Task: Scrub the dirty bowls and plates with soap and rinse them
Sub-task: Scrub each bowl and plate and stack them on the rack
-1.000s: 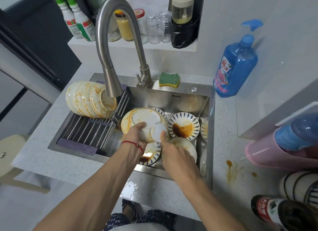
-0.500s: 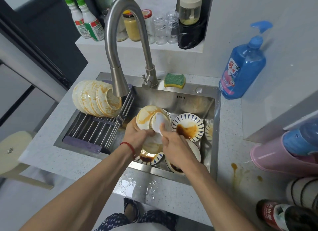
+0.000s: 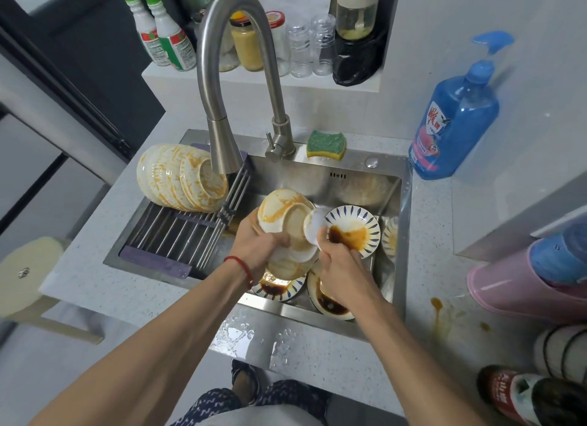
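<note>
Frame centre, over the sink (image 3: 401, 235): your left hand (image 3: 254, 246) grips the tilted sauce-streaked bowls (image 3: 287, 225) for access, while your right hand (image 3: 338, 262) pinches a white scrubbing pad (image 3: 313, 230) against them.

spray bottles (image 3: 162, 28) cropped, right fingertips hidden

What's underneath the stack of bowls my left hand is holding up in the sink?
Under the stack of bowls in the left hand lies a blue-striped plate with dark sauce, on the sink floor. Hand and bowls cover most of that plate, so anything more there is hidden.
</note>
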`<state>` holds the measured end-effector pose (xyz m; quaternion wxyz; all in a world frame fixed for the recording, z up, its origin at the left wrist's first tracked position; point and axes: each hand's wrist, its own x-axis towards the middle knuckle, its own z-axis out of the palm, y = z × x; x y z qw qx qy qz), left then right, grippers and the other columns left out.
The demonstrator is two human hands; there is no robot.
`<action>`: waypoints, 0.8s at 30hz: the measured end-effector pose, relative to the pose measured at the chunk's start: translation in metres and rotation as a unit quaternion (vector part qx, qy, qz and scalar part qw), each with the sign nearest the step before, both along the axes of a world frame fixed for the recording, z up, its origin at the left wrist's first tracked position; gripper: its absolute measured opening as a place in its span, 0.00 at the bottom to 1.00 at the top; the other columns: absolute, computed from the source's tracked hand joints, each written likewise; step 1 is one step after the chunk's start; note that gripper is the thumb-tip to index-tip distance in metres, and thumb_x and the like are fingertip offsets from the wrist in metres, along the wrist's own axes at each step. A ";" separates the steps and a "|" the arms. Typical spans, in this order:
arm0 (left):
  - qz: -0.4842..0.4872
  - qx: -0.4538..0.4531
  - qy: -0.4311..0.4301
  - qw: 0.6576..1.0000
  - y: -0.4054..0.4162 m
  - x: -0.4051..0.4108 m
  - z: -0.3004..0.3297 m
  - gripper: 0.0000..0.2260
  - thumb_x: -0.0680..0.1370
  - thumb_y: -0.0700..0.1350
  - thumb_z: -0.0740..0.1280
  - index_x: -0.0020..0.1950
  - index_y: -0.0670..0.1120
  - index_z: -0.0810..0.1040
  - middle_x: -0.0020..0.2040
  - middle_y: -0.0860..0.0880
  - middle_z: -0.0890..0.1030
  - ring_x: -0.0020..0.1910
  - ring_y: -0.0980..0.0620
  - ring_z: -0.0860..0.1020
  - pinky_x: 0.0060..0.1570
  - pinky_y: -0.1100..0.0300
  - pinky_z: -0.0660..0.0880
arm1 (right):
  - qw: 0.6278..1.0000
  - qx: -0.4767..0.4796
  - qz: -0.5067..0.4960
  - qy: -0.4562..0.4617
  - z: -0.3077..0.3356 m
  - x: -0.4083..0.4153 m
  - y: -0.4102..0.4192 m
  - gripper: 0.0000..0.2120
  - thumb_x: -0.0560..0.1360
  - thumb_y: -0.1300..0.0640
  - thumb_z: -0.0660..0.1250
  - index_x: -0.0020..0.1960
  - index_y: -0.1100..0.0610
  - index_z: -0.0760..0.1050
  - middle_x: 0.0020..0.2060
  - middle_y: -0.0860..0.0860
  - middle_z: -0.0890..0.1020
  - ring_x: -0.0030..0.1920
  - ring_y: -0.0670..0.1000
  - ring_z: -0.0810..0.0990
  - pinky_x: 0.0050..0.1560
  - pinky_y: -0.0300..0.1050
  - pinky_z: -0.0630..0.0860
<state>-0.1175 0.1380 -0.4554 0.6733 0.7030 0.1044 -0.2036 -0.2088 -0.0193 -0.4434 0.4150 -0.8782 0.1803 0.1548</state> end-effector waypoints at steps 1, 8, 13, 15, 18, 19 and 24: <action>0.003 0.002 -0.003 1.000 -0.002 0.001 0.001 0.32 0.59 0.31 0.73 0.63 0.45 0.79 0.58 0.41 0.84 0.59 0.39 0.82 0.53 0.40 0.83 | 1.000 0.001 0.003 -0.010 0.003 0.002 0.007 0.28 0.85 0.58 0.56 0.82 0.42 0.54 0.58 0.56 0.80 0.59 0.60 0.78 0.55 0.56 0.77; 0.015 0.002 0.006 1.000 -0.005 0.004 0.008 0.27 0.62 0.28 0.72 0.60 0.44 0.80 0.55 0.40 0.85 0.56 0.39 0.84 0.48 0.42 0.84 | 1.000 0.010 -0.002 0.002 0.000 -0.014 0.007 0.27 0.86 0.57 0.56 0.82 0.44 0.54 0.47 0.52 0.78 0.46 0.54 0.79 0.46 0.54 0.78; 0.021 0.017 -0.021 0.999 -0.013 0.011 0.014 0.23 0.69 0.23 0.70 0.54 0.47 0.80 0.51 0.44 0.85 0.51 0.44 0.84 0.46 0.48 0.84 | 0.999 0.043 0.000 -0.029 0.009 -0.012 0.018 0.27 0.86 0.57 0.56 0.82 0.43 0.56 0.50 0.53 0.79 0.53 0.57 0.79 0.55 0.57 0.79; 0.028 0.014 -0.020 0.999 -0.010 0.013 0.018 0.22 0.69 0.23 0.69 0.55 0.45 0.80 0.50 0.44 0.85 0.49 0.46 0.85 0.40 0.53 0.83 | 0.998 0.055 0.015 -0.036 0.014 -0.027 0.021 0.26 0.86 0.55 0.55 0.82 0.43 0.56 0.47 0.52 0.77 0.49 0.55 0.79 0.49 0.54 0.78; 0.005 0.002 -0.004 1.000 -0.012 0.007 0.018 0.23 0.69 0.23 0.68 0.56 0.46 0.79 0.54 0.43 0.84 0.54 0.43 0.83 0.47 0.45 0.84 | 0.999 0.015 -0.026 -0.014 0.002 -0.012 0.003 0.27 0.85 0.55 0.57 0.82 0.43 0.56 0.49 0.53 0.79 0.49 0.55 0.80 0.49 0.57 0.80; 0.001 0.003 -0.003 1.000 -0.014 0.004 0.019 0.23 0.69 0.23 0.68 0.56 0.47 0.79 0.54 0.43 0.84 0.55 0.43 0.83 0.50 0.43 0.84 | 0.999 0.008 -0.040 -0.008 0.002 -0.005 -0.001 0.27 0.85 0.55 0.57 0.82 0.43 0.55 0.50 0.54 0.79 0.51 0.56 0.80 0.51 0.60 0.80; 0.024 -0.009 -0.001 1.000 -0.015 0.010 0.026 0.23 0.69 0.22 0.67 0.56 0.46 0.79 0.51 0.45 0.84 0.51 0.45 0.83 0.42 0.50 0.83 | 0.999 0.035 -0.011 -0.039 0.009 -0.023 0.017 0.27 0.86 0.56 0.56 0.82 0.41 0.55 0.49 0.55 0.80 0.51 0.58 0.79 0.51 0.58 0.77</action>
